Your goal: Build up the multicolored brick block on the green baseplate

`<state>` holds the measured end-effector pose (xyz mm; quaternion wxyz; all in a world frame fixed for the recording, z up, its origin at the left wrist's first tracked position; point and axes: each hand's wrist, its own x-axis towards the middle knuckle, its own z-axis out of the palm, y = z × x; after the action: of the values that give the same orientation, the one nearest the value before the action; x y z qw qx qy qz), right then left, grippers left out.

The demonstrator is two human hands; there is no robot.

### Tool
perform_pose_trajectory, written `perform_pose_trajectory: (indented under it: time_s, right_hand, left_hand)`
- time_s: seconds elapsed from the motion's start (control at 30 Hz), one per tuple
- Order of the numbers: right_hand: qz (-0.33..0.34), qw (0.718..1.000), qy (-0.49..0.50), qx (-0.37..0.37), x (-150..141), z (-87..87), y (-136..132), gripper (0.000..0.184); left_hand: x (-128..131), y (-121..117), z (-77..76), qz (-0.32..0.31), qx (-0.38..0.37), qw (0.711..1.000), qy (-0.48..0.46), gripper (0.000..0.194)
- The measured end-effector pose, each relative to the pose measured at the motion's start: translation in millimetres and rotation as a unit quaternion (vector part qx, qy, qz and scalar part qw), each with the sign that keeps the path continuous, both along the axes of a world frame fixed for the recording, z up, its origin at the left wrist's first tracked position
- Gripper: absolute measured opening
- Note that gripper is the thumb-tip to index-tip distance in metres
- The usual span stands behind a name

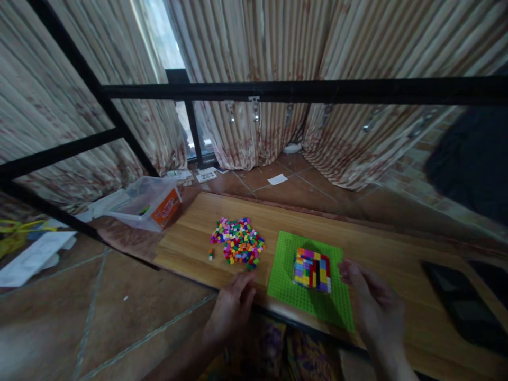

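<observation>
Head view: the brick block [311, 269] sits on the green board [281, 286], seemingly mid-assembly. The curled left hand [233, 306] is beside loose bricks [239, 242], the right hand [375, 302] at the board's edge; I cannot tell whether either grips anything. Adding bricks would call for precise pinching.

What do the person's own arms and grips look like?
The left grip and right grip are ungloved human hands. No sleeve, watch, marking or cable shows on the left forearm or right wrist. Blur leaves rings uncertain.

White paper [277, 179] lies on brown floor tiles [130, 296] near striped curtains [254, 47].
</observation>
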<state>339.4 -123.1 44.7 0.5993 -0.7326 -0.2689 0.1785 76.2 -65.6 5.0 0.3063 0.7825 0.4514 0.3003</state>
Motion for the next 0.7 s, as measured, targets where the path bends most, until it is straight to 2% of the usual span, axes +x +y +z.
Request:
perform_pose_trajectory:
  time_s: [0.03, 0.1, 0.17, 0.23, 0.33, 0.47, 0.7]
  right_hand:
    - [0.027, 0.999, -0.016, -0.009, -13, 4.2, -1, 0.036]
    - [0.122, 0.991, -0.054, -0.02, -41, 7.1, 0, 0.03]
    - [0.241, 0.964, -0.104, -0.032, -69, 3.0, 7, 0.025]
    - [0.318, 0.933, -0.159, -0.047, -91, -6.4, 20, 0.025]
    - [0.321, 0.914, -0.24, -0.059, -108, -24.2, 44, 0.028]
    - [0.358, 0.883, -0.298, -0.053, -108, -40.5, 69, 0.033]
    - [0.397, 0.847, -0.344, -0.082, -102, -41.0, 82, 0.026]
  left_hand:
    - [-8, -3, -0.4, 0.009, 0.001, 1.0, 0.002, 0.028]
    - [-21, -5, 0.8, 0.022, 0.006, 1.0, 0.004, 0.026]
    - [-29, -3, 3.2, 0.029, 0.01, 1.0, 0.005, 0.024]
    - [-32, 1, 4.4, 0.034, 0.02, 0.999, 0.006, 0.023]
    - [-32, 7, 1.2, 0.032, 0.034, 0.999, 0.01, 0.025]
    - [-32, 12, -7.0, 0.006, 0.033, 0.999, 0.014, 0.028]
    - [-34, 17, -10.4, -0.01, 0.016, 1.0, 0.007, 0.023]
